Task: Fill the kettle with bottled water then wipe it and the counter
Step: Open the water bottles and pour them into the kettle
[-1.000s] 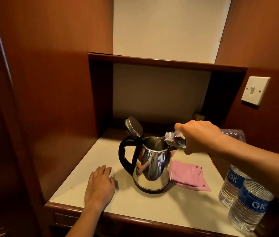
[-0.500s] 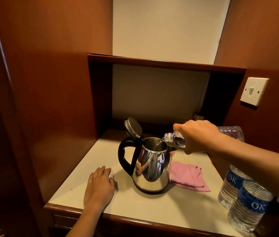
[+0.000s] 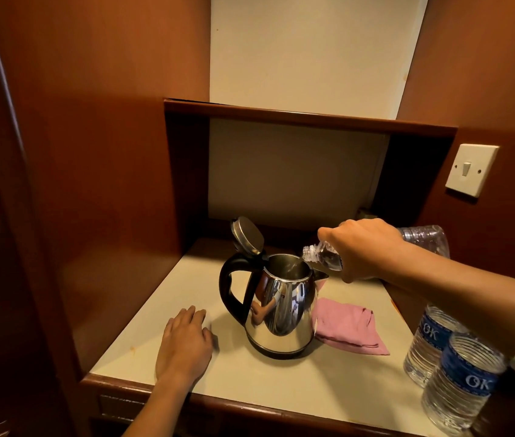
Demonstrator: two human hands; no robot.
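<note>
A shiny steel kettle (image 3: 281,307) with a black handle stands mid-counter, its lid (image 3: 247,235) flipped up and open. My right hand (image 3: 360,247) grips a clear plastic water bottle (image 3: 423,238) tipped nearly horizontal, its uncapped neck just above the kettle's right rim. Whether water flows at this instant is too faint to tell. My left hand (image 3: 185,342) rests flat on the pale counter (image 3: 250,380), left of the kettle. A folded pink cloth (image 3: 347,329) lies right of the kettle's base.
Two labelled water bottles (image 3: 458,380) stand at the counter's front right. Wooden panels wall in the nook on the left and right, with a shelf (image 3: 310,118) overhead. A white light switch (image 3: 470,170) sits on the right wall.
The bottle stays tipped over the kettle while my right hand holds nearly still. The thin stream seen at the neck earlier is no longer distinct. My left hand has not moved.
</note>
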